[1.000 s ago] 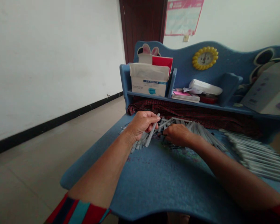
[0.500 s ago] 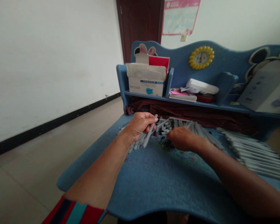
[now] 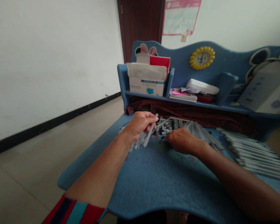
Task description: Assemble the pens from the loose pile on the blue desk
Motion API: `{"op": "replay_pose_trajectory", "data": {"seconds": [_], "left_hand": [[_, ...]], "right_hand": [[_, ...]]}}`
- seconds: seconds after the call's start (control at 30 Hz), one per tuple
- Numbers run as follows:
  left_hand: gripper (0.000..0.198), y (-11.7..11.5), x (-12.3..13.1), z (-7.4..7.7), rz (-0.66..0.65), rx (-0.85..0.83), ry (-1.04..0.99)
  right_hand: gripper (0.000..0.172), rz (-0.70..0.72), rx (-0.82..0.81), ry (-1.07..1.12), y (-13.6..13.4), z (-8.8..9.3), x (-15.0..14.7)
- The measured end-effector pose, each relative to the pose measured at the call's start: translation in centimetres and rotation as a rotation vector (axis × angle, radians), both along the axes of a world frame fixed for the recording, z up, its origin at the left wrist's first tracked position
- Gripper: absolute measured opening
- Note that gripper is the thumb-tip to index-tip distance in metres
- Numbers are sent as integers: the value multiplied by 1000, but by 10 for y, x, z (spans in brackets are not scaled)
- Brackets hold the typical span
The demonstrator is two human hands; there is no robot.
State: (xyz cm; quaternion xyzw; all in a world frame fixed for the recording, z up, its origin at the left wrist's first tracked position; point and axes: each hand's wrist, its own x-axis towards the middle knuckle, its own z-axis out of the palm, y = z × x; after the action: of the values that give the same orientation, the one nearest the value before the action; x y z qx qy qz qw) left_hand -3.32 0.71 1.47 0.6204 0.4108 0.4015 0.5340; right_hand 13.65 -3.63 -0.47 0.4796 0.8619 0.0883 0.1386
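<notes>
Between the thumb and fingers of my left hand (image 3: pixel 143 123) is a slim translucent plastic tube (image 3: pixel 149 135), slanting down toward the table. My right hand (image 3: pixel 178 139) is closed at a small heap of dark little pieces (image 3: pixel 164 143); its fingertips are hidden, so what they pinch does not show. Loose translucent tubes (image 3: pixel 136 144) lie beneath my left hand, and another pile of long tubes (image 3: pixel 200 133) lies behind my right hand. Short clear and black pieces (image 3: pixel 164 126) are scattered between the hands.
The blue table (image 3: pixel 140 183) has a raised shelf at the back. On it stand a mask box (image 3: pixel 146 85), papers (image 3: pixel 183 97) and a large white box (image 3: pixel 268 87). A row of finished-looking rods (image 3: pixel 259 154) lies at right. Dark red checked cloth (image 3: pixel 200 113) lies under the shelf.
My right hand has shifted very slightly left over the dark pieces. My left hand keeps the tube in almost the same place.
</notes>
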Motion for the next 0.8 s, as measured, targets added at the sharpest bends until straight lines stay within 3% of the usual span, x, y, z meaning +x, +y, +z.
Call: {"op": "replay_pose_trajectory", "data": {"seconds": [0.53, 0.8], "left_hand": [[12, 5, -2, -4, 26, -22, -57], [11, 10, -5, -3, 136, -75, -200]], "right_hand": [[28, 34, 62, 36, 1, 2, 6], [22, 100, 201, 364, -5, 14, 9]]}}
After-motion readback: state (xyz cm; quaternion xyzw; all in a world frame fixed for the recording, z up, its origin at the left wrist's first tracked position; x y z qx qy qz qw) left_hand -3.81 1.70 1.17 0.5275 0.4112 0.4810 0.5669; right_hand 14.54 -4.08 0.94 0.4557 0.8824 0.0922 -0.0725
